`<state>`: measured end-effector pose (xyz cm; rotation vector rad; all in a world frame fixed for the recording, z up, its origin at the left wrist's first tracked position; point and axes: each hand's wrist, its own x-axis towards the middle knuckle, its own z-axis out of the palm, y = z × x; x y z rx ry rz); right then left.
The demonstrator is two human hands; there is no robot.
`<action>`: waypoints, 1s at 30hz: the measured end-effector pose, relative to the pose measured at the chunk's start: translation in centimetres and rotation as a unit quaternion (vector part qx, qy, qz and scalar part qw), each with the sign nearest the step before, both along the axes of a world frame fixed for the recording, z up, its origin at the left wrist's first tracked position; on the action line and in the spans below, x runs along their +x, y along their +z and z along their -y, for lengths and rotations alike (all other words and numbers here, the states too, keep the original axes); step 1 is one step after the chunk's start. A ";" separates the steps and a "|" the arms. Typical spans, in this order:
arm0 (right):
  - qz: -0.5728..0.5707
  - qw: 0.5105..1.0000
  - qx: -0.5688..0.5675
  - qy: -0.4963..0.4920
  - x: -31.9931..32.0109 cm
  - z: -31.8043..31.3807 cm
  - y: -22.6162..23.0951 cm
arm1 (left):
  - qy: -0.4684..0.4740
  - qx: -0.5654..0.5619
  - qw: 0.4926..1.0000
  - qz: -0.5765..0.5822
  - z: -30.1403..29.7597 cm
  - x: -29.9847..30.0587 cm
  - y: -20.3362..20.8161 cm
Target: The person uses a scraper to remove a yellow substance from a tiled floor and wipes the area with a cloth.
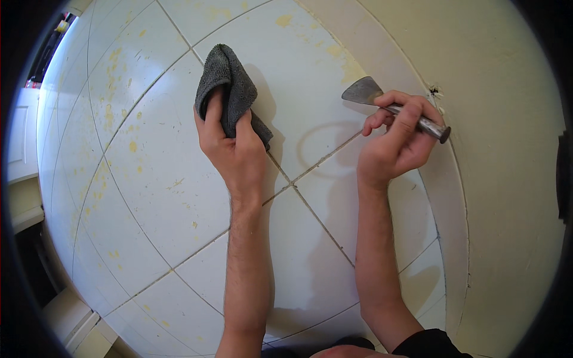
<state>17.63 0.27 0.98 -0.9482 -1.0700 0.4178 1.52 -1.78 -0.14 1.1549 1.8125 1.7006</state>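
Note:
My left hand (231, 140) grips a folded dark grey cloth (230, 77), its fingers tucked partly into the folds. The cloth is over the white floor tiles (179, 221); whether it touches them I cannot tell. In my right hand (400, 137) is a scraper (363, 91) with a wide metal blade and a metal handle. Its blade points up and left, toward the tiles by the wall, and the handle end sticks out to the right past my fingers. Blade and floor seem apart.
Yellowish spots (132, 146) are scattered over the tiles at left, with a larger yellowish patch (352, 65) near the wall. A pale skirting strip (412, 77) curves along the wall (513, 179) at right. A white door (22, 134) stands at far left.

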 end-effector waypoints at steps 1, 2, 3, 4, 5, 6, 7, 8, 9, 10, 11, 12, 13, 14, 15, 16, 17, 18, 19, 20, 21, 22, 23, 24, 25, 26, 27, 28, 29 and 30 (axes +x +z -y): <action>-0.024 0.999 0.012 -0.023 0.0 -0.1 0.1 | -0.002 0.007 1.000 0.002 0.0 0.0 0.0; -0.032 0.999 0.016 -0.040 -0.1 -0.1 0.1 | -0.003 0.013 1.000 0.004 -0.1 0.0 -0.1; -0.031 0.999 0.019 -0.040 -0.1 -0.1 0.2 | -0.003 0.016 1.000 0.004 -0.1 0.0 0.0; -0.044 0.998 0.016 -0.043 -0.2 0.0 0.3 | 0.000 0.006 1.000 0.002 0.0 -0.1 0.1; -0.057 0.997 0.013 -0.046 -0.1 0.1 0.4 | 0.003 -0.003 1.000 0.000 0.0 -0.1 0.1; -0.057 0.997 0.013 -0.046 0.0 0.2 0.5 | 0.003 -0.003 1.000 0.000 0.0 -0.1 0.1; -0.048 0.998 0.006 -0.043 0.3 0.4 0.6 | 0.002 0.001 1.000 -0.004 0.0 -0.1 0.1; -0.038 0.998 -0.002 -0.041 0.5 0.4 0.6 | 0.000 0.004 1.000 -0.008 0.0 0.0 0.0; -0.038 0.998 -0.002 -0.041 0.5 0.4 0.6 | 0.000 0.004 1.000 -0.008 0.0 0.0 0.1; -0.050 0.998 -0.010 -0.040 0.4 0.4 0.5 | 0.001 -0.002 1.000 -0.005 0.1 0.0 0.1; -0.063 0.997 -0.017 -0.039 0.5 0.3 0.4 | 0.001 -0.008 1.000 -0.002 0.1 0.0 0.2; -0.063 0.997 -0.016 -0.040 0.6 0.3 0.3 | 0.000 -0.008 1.000 -0.001 0.1 0.1 0.2; -0.047 0.998 -0.028 -0.038 0.8 0.2 0.1 | 0.001 -0.007 1.000 -0.002 0.0 0.2 0.1; -0.031 0.998 -0.041 -0.037 1.0 0.1 0.0 | 0.001 -0.007 1.000 -0.002 0.0 0.3 0.1; -0.031 0.998 -0.040 -0.038 1.0 0.2 0.0 | 0.000 -0.006 1.000 -0.002 0.0 0.3 0.0; -0.042 0.998 -0.031 -0.032 1.0 0.2 0.0 | 0.005 -0.005 1.000 -0.011 0.0 0.3 -0.1; -0.054 0.998 -0.023 -0.027 1.0 0.3 0.0 | 0.009 -0.003 1.000 -0.019 -0.1 0.3 -0.1; -0.054 0.998 -0.022 -0.027 0.9 0.2 0.0 | 0.009 -0.002 1.000 -0.020 -0.1 0.2 -0.2; -0.059 0.997 -0.038 -0.016 0.7 0.2 0.0 | 0.011 0.003 1.000 -0.026 -0.1 0.0 -0.2; -0.063 0.997 -0.054 -0.004 0.6 0.1 0.0 | 0.012 0.009 0.999 -0.031 -0.1 -0.1 -0.1; -0.062 0.997 -0.054 -0.005 0.6 0.1 0.0 | 0.012 0.009 0.999 -0.030 -0.1 0.0 -0.1; -0.073 0.995 -0.069 0.018 0.6 0.1 0.0 | 0.012 0.003 1.000 -0.024 0.0 0.1 -0.1; -0.084 0.992 -0.084 0.041 0.6 0.1 0.1 | 0.013 -0.002 1.000 -0.018 0.0 0.1 0.0; -0.083 0.992 -0.084 0.041 0.7 0.1 0.0 | 0.013 -0.002 1.000 -0.017 0.0 0.2 0.0; -0.061 0.993 -0.084 0.053 0.9 0.1 -0.1 | 0.011 -0.003 1.000 -0.022 0.0 0.1 0.0; -0.039 0.993 -0.085 0.065 1.0 0.0 -0.2 | 0.010 -0.003 1.000 -0.028 0.0 0.1 0.0; -0.037 0.994 -0.085 0.064 1.1 -0.1 -0.4 | 0.009 -0.003 1.000 -0.026 0.0 0.2 -0.1; -0.037 0.992 -0.084 0.082 1.1 -0.3 -0.7 | 0.008 -0.001 1.000 -0.023 -0.1 0.2 -0.3; -0.036 0.991 -0.082 0.099 1.1 -0.4 -0.8 | 0.007 0.001 1.000 -0.021 -0.1 0.3 -0.4; -0.037 0.991 -0.081 0.100 0.9 -0.4 -0.6 | 0.007 0.002 1.000 -0.022 -0.1 0.2 -0.2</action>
